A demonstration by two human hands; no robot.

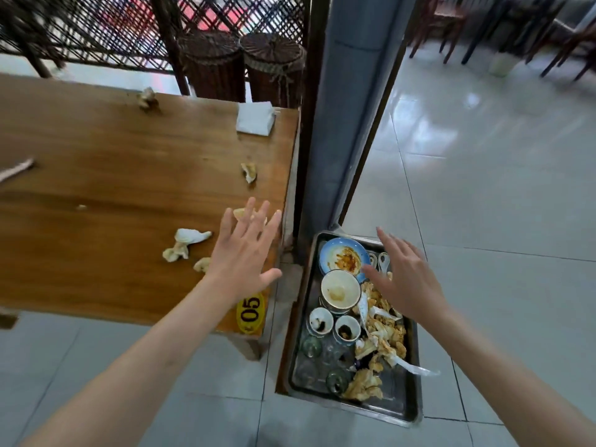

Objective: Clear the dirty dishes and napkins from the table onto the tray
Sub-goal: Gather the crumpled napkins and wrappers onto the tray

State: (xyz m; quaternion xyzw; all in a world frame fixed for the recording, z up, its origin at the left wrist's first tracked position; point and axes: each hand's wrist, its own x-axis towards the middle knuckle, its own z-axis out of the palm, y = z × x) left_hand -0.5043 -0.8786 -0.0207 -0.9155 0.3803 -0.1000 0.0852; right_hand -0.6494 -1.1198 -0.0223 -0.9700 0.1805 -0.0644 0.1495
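Both hands are spread flat, holding nothing; left hand (pixel 245 253) hovers over crumpled napkins (pixel 185 243) on the table (pixel 113 162); right hand (pixel 403 279) above the tray (pixel 409 411) of dishes (pixel 340 290).

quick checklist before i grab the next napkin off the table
1. Left hand free: ok, fingers spread, holding nothing, over the table's near right corner.
2. Right hand free: ok, open above the tray.
3. Napkins left on the table: not ok, a crumpled napkin lies just left of the left hand, more sit farther back, plus a folded white napkin stack at the far corner.
4. Dishes off the table: ok as far as seen; the blue plate and bowl are on the tray.
5. Tray room: cannot tell, already crowded with cups and used napkins.
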